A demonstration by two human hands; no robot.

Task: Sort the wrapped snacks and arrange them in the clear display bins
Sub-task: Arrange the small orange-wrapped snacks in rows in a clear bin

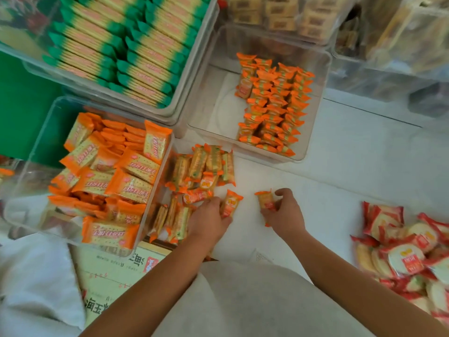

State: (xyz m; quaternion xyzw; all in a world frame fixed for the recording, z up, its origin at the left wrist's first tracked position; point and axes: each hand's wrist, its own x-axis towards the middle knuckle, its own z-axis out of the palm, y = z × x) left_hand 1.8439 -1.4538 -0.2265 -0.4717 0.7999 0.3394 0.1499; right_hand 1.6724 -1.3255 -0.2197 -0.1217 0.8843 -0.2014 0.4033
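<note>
A loose pile of small orange-wrapped snacks (pixel 199 171) lies on the white surface in front of me. My left hand (pixel 209 221) grips one small orange snack (pixel 230 204) at the pile's right edge. My right hand (pixel 285 214) pinches another small orange snack (pixel 266 200) just to the right, standing it upright. A clear bin (pixel 206 100) ahead holds neat rows of the same small orange snacks (pixel 272 105) along its right side; its left part shows bare floor.
A clear bin (pixel 36 154) at left holds large orange cracker packs. Behind it, a bin of green-ended packs (pixel 126 45). Red-wrapped round snacks (pixel 408 251) are heaped at the right. A printed cardboard box (pixel 109 271) lies near my left arm. More clear bins stand at the back right.
</note>
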